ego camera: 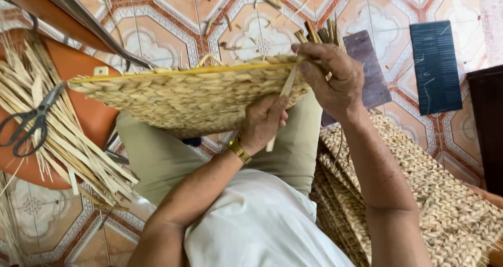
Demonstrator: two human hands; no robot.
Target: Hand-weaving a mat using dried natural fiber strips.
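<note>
i see one woven basket point(188, 96), nothing visible inside; my left hand point(263, 121) and right hand point(332, 78) each pinch one strip point(287, 89). one scissors point(29, 123) left on straw point(68, 141).

The woven mat point(194, 96) is made of dry straw, rough and bumpy, pale yellow and not shiny. The loose strips point(68, 141) are the same dry straw, flat and smooth. The scissors point(29, 123) are dark metal. The wristband point(239, 150) is shiny gold metal. The floor tiles point(157, 26) are hard, smooth and a bit glossy. The trousers point(157, 157) are soft matt cloth.
</note>
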